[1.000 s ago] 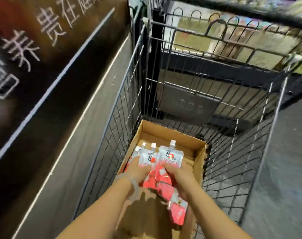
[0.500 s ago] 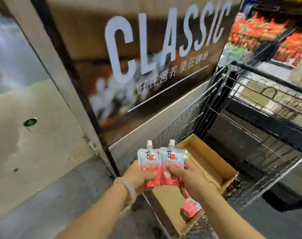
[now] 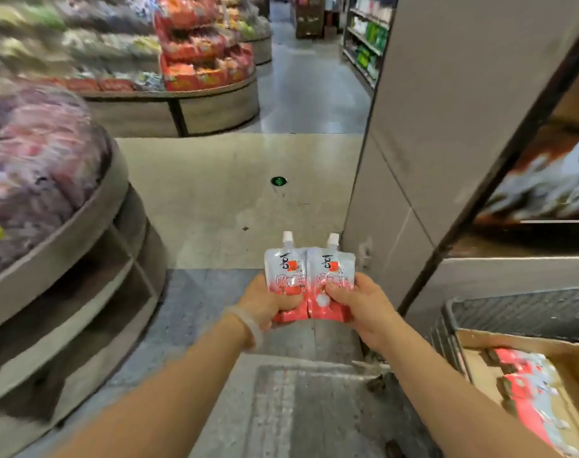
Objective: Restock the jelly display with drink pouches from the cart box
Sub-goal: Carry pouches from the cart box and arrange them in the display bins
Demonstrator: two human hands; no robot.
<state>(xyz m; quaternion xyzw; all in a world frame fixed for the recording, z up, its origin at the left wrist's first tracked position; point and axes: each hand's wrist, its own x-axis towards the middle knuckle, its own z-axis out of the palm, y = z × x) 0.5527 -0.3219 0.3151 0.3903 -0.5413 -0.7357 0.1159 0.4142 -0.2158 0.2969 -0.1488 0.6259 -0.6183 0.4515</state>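
Two white-and-red drink pouches with white spouts stand upright side by side in front of me. My left hand (image 3: 270, 304) grips the left pouch (image 3: 286, 267) by its lower half, and my right hand (image 3: 359, 304) grips the right pouch (image 3: 331, 269) the same way. The cardboard box (image 3: 479, 361) sits in the wire cart (image 3: 519, 312) at the lower right, with more pouches (image 3: 529, 388) lying in it. A round tiered display (image 3: 63, 239) heaped with blurred pink and purple packets curves along the left.
A grey pillar (image 3: 423, 143) with a poster panel stands on the right, close to my right hand. Another round display (image 3: 215, 104) with red packets is farther back, and shelving (image 3: 364, 41) lines the aisle beyond. Open floor (image 3: 235, 193) lies ahead.
My view has swung left, from the cart and poster wall to the aisle and round display. Both hands lifted the two pouches out of the box and carried them leftward with me.
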